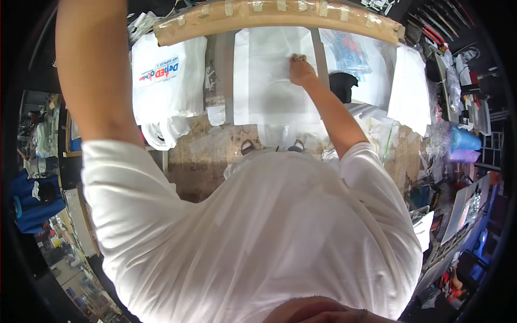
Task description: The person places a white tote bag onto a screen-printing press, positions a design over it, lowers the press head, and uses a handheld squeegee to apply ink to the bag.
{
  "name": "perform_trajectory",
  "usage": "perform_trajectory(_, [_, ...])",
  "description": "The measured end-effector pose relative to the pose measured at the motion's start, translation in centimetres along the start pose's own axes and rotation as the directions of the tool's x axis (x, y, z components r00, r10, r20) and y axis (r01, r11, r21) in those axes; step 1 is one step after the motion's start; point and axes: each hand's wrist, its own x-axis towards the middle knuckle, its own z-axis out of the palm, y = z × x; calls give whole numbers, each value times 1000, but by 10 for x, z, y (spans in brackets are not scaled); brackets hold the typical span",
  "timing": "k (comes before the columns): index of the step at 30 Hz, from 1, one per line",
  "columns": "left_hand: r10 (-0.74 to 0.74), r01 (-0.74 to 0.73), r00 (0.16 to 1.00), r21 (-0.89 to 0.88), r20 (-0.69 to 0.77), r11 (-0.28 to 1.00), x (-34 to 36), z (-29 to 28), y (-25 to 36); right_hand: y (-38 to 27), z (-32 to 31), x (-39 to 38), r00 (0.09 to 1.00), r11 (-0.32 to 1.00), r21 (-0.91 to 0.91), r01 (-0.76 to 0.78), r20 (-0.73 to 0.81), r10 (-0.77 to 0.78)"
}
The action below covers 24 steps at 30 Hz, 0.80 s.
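My right hand (301, 71) is closed over the upper right part of a white, flat bag or sheet (258, 86) lying on a grey board at the centre. Whatever is in its fingers, if anything, is too small to make out. My left forearm (94, 64) rises past the top edge at the left, so that hand is out of sight. To the left lies a stack of white bags (167, 97) with blue and red print and cut-out handles. Right of the centre sit a black object (342, 88) and white sheets (409, 86) beside a blue-printed one (350, 54).
A long brown bar with tape pieces (277, 16) runs across the far side of the work table. Crowded shelves (40, 140) stand at the left. At the right are plastic wrap, blue and purple rolls (464, 141) and leaning boards (460, 210). Below, my sandalled feet show on a stained floor.
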Motion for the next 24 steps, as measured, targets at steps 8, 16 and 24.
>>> perform_trajectory(8, [-190, 160, 977, 261, 93, 952, 25, 47, -12, -50, -5, -134, 763, 809, 447, 381, -647, -2])
perform_trajectory(16, [-230, 244, 968, 153, -102, 958, -52, 52, 55, 72, 92, -264, 554, 89, 970, -226, 52, 831])
perform_trajectory(24, [-359, 354, 933, -102, -35, 930, -129, 316, 67, 141, 136, -249, 523, -173, 983, 60, 116, 844])
